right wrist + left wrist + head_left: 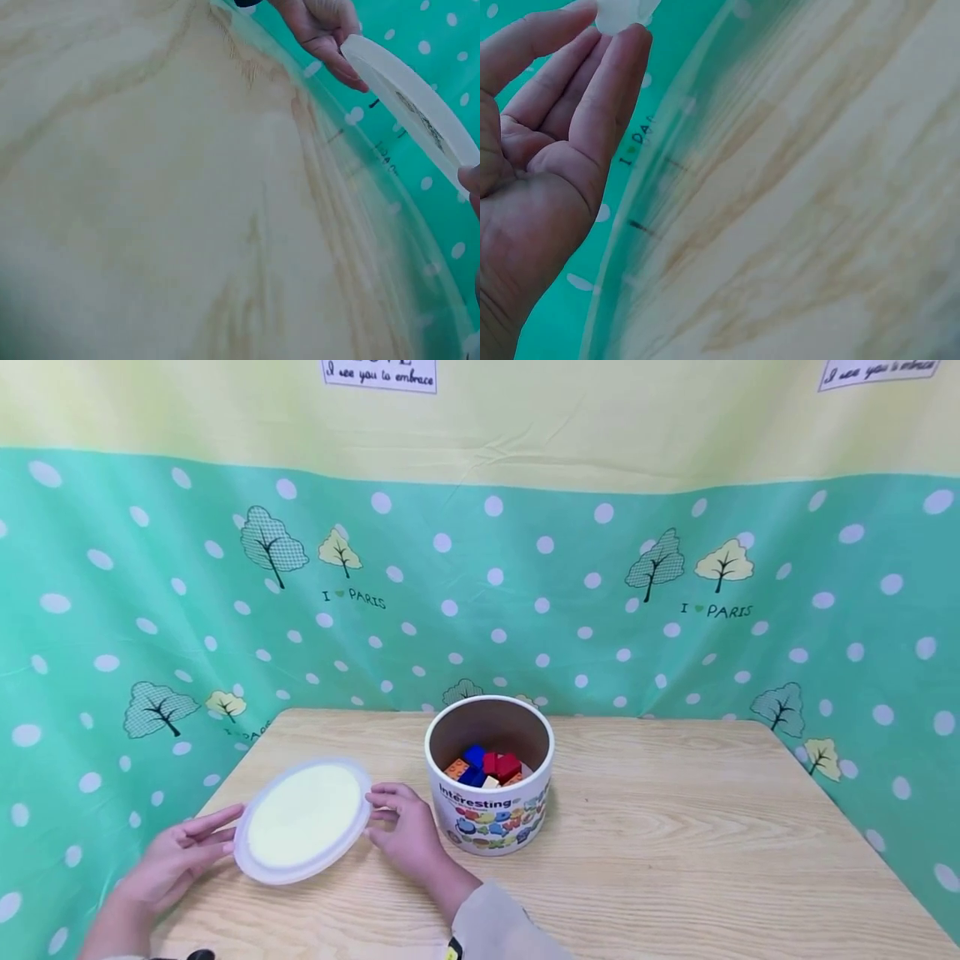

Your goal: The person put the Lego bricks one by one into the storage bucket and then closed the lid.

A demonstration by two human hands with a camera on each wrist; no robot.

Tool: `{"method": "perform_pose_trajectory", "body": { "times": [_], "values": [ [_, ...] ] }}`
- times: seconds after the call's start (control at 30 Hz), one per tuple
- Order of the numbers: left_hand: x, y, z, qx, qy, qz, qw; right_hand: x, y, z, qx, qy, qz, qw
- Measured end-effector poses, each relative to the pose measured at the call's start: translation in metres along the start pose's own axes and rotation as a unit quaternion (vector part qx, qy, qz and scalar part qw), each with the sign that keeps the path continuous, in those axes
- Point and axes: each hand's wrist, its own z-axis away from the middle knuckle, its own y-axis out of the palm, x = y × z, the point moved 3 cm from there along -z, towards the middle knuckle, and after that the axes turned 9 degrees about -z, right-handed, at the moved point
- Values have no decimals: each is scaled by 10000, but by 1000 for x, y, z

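Both hands hold a round white lid (303,814) with a pale yellow top, tilted above the left part of the table. My left hand (168,860) pinches its left edge between thumb and fingers. On the opposite edge, the fingers and thumb of my right hand (408,835) grip the rim. Right beside that hand stands a white printed bucket (491,839), uncovered, with red, blue and orange building bricks (487,768) inside. From the right wrist view the lid (416,105) appears nearly edge-on, with dark markings on its underside.
The wooden table (712,835) extends to the right of the bucket. Behind it and along both sides hangs a green and yellow curtain (525,593) with dots and trees. A small dark object (201,954) shows at the bottom edge, near the left wrist.
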Motion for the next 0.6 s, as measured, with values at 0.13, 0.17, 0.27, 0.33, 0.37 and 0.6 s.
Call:
{"method": "perform_pose_trajectory", "body": {
  "times": [0.13, 0.17, 0.27, 0.33, 0.37, 0.6],
  "values": [
    [-6, 0, 3, 231, 348, 54, 9991, 10, 0, 3, 24, -367, 85, 9993],
    [-8, 0, 4, 279, 429, 33, 9987, 12, 0, 5, 36, -424, 80, 9991],
    [-15, 0, 6, 346, 615, 30, 9975, 19, 1, 9, 52, -622, 41, 9980],
    [-19, 0, 7, 433, 754, 164, 9961, 23, 1, 11, 72, -791, 93, 9968],
    [-22, 1, 7, 480, 814, 225, 9953, 26, 1, 12, 89, -897, 147, 9958],
    [-37, 4, 4, 766, 998, 479, 9909, 47, -2, 17, 160, -1521, 758, 9853]
  ]
}}
